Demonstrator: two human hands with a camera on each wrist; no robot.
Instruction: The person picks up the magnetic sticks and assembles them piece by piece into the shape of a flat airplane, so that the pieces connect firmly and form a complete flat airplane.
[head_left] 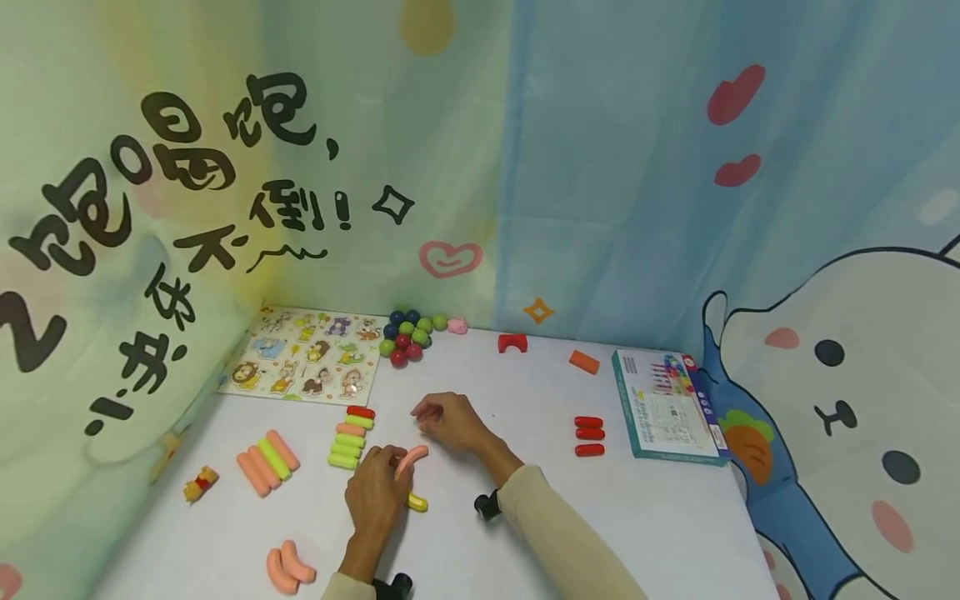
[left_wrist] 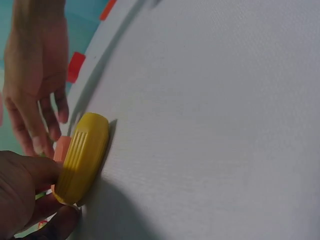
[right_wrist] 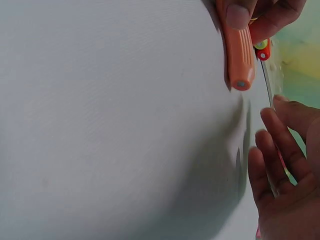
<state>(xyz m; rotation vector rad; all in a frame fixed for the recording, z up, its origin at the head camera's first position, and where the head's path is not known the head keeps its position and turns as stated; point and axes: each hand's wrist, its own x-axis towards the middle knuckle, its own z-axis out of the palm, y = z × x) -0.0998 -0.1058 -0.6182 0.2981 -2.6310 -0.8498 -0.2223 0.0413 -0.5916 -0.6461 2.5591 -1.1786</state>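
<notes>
In the head view, my left hand [head_left: 378, 492] pinches a curved salmon-orange toy rod [head_left: 412, 458] just above the white tabletop. In the right wrist view, the thumb presses on this ribbed rod [right_wrist: 240, 60], and a small grey disc shows in its end. A curved yellow rod [head_left: 417, 502] lies beside the left fingers, partly hidden by them. The left wrist view shows the yellow rod [left_wrist: 82, 157] close up, with fingertips beside it; whether they grip it, I cannot tell. My right hand [head_left: 453, 421] hovers a little beyond, fingers relaxed, holding nothing.
Left of the hands lie a column of short green, salmon and red rods [head_left: 347, 450], longer straight rods [head_left: 268, 462] and two curved salmon rods [head_left: 281, 575]. Behind are a sticker board [head_left: 307, 400] and coloured balls [head_left: 399, 358]. Red rods [head_left: 589, 450] and a box [head_left: 663, 408] stand right.
</notes>
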